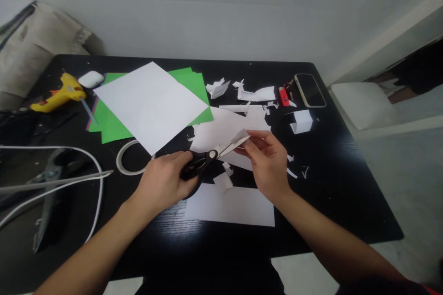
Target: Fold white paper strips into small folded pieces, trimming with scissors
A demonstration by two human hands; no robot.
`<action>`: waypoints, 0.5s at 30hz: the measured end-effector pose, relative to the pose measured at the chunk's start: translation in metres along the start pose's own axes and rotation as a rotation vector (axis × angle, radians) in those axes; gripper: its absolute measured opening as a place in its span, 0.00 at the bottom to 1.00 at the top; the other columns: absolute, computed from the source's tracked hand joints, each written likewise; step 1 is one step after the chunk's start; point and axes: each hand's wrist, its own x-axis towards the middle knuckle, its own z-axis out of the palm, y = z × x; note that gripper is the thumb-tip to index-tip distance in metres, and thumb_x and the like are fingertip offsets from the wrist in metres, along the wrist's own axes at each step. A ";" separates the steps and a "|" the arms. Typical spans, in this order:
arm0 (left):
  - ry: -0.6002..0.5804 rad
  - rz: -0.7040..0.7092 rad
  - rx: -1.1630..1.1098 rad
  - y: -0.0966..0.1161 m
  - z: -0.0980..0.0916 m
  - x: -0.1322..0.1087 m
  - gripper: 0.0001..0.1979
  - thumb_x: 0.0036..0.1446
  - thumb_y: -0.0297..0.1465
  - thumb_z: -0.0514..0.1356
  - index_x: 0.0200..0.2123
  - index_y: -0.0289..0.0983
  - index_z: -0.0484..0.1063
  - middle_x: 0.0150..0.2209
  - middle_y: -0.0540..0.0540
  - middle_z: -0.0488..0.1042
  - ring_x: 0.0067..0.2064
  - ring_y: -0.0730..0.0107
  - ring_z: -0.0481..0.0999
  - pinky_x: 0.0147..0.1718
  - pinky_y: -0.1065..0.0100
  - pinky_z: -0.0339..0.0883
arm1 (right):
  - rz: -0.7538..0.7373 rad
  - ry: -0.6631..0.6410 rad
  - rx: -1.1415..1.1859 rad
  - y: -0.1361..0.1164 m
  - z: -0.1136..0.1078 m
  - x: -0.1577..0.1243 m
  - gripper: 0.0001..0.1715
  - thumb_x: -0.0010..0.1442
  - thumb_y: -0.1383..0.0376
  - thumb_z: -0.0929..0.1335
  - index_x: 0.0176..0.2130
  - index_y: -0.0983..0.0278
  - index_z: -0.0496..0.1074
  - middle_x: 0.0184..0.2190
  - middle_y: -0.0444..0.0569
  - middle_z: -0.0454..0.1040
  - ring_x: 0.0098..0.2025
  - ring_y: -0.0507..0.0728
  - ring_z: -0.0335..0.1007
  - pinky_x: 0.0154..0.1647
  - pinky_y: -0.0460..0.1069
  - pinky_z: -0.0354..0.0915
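My left hand (pixel 165 179) grips the black handles of a pair of scissors (pixel 212 154), whose blades point right and slightly up. Between the thumb and fingers of my right hand (pixel 268 161) is a small folded piece of white paper (pixel 240 135), close to the blade tips. Whether the blades touch or cut the paper, I cannot tell. Below the scissors lie a white sheet (pixel 230 207) and small paper scraps (pixel 224 180). Another white sheet (pixel 221 125) lies behind my hands.
At left lie a yellow glue gun (pixel 62 94), white case (pixel 91 79), tape roll (pixel 119 159), pliers-like tool (pixel 51 175) and white cable (pixel 101 193). A large white sheet (pixel 152 106) covers green paper (pixel 114 131). Right stand a phone (pixel 310 90), red lighter (pixel 284 96) and folded paper (pixel 302 121).
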 end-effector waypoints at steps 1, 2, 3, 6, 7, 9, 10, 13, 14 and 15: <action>-0.002 -0.002 0.001 0.000 0.000 0.000 0.09 0.57 0.34 0.59 0.26 0.39 0.64 0.25 0.50 0.70 0.25 0.69 0.67 0.26 0.67 0.54 | -0.004 0.001 -0.001 0.000 0.000 0.000 0.07 0.58 0.65 0.77 0.39 0.59 0.80 0.36 0.45 0.84 0.41 0.57 0.83 0.45 0.56 0.83; -0.004 -0.005 0.003 0.000 0.000 0.001 0.09 0.57 0.34 0.59 0.26 0.39 0.64 0.26 0.49 0.70 0.25 0.68 0.68 0.26 0.67 0.55 | -0.005 0.001 -0.003 0.000 0.000 0.000 0.07 0.58 0.65 0.77 0.39 0.59 0.80 0.36 0.45 0.84 0.41 0.57 0.83 0.45 0.56 0.83; -0.005 -0.007 0.005 0.001 0.000 0.001 0.09 0.56 0.34 0.59 0.26 0.39 0.64 0.26 0.49 0.71 0.25 0.68 0.68 0.26 0.67 0.55 | -0.006 0.001 -0.005 0.000 0.000 0.000 0.07 0.58 0.65 0.77 0.40 0.59 0.80 0.36 0.45 0.84 0.41 0.57 0.83 0.45 0.56 0.83; -0.007 -0.009 0.020 0.001 0.000 0.001 0.08 0.57 0.34 0.59 0.27 0.39 0.66 0.26 0.49 0.72 0.26 0.67 0.69 0.26 0.67 0.55 | -0.003 0.005 -0.006 0.000 -0.001 0.000 0.08 0.59 0.65 0.77 0.40 0.60 0.80 0.36 0.45 0.85 0.41 0.57 0.84 0.45 0.56 0.83; -0.008 -0.009 0.026 0.001 0.000 0.001 0.08 0.57 0.35 0.59 0.27 0.39 0.66 0.26 0.49 0.72 0.26 0.67 0.70 0.26 0.67 0.55 | -0.001 0.006 -0.005 0.001 -0.001 0.000 0.08 0.59 0.65 0.77 0.40 0.60 0.80 0.36 0.45 0.85 0.41 0.57 0.84 0.45 0.56 0.83; -0.014 -0.010 0.033 0.001 0.000 0.001 0.08 0.57 0.35 0.59 0.28 0.39 0.67 0.26 0.49 0.72 0.26 0.66 0.70 0.26 0.66 0.55 | 0.000 0.008 -0.006 0.001 -0.001 0.000 0.08 0.59 0.65 0.77 0.40 0.60 0.79 0.36 0.45 0.84 0.41 0.57 0.84 0.46 0.56 0.83; -0.017 -0.010 0.035 0.001 0.000 0.001 0.08 0.58 0.35 0.59 0.27 0.39 0.67 0.26 0.49 0.72 0.26 0.66 0.70 0.25 0.66 0.55 | 0.003 0.006 -0.008 0.001 -0.001 0.000 0.08 0.59 0.64 0.77 0.40 0.60 0.79 0.36 0.45 0.84 0.41 0.57 0.84 0.46 0.56 0.83; -0.029 -0.010 0.040 0.000 -0.001 0.001 0.09 0.57 0.34 0.59 0.27 0.39 0.66 0.26 0.49 0.72 0.25 0.66 0.70 0.25 0.66 0.55 | 0.013 -0.001 -0.014 0.001 -0.001 0.000 0.08 0.59 0.64 0.77 0.40 0.60 0.79 0.37 0.45 0.84 0.42 0.58 0.84 0.47 0.57 0.83; -0.031 -0.008 0.042 0.000 -0.001 0.001 0.09 0.57 0.34 0.59 0.27 0.39 0.66 0.26 0.49 0.72 0.25 0.66 0.70 0.25 0.66 0.55 | 0.018 -0.002 -0.015 0.001 -0.001 0.000 0.08 0.59 0.64 0.77 0.40 0.60 0.79 0.37 0.45 0.84 0.42 0.58 0.84 0.47 0.58 0.83; -0.031 -0.007 0.043 0.000 -0.001 0.001 0.08 0.57 0.34 0.59 0.27 0.39 0.66 0.26 0.49 0.72 0.25 0.66 0.70 0.25 0.66 0.55 | 0.021 -0.001 -0.015 0.001 -0.001 0.000 0.08 0.59 0.64 0.77 0.40 0.60 0.79 0.37 0.45 0.84 0.42 0.58 0.84 0.47 0.58 0.83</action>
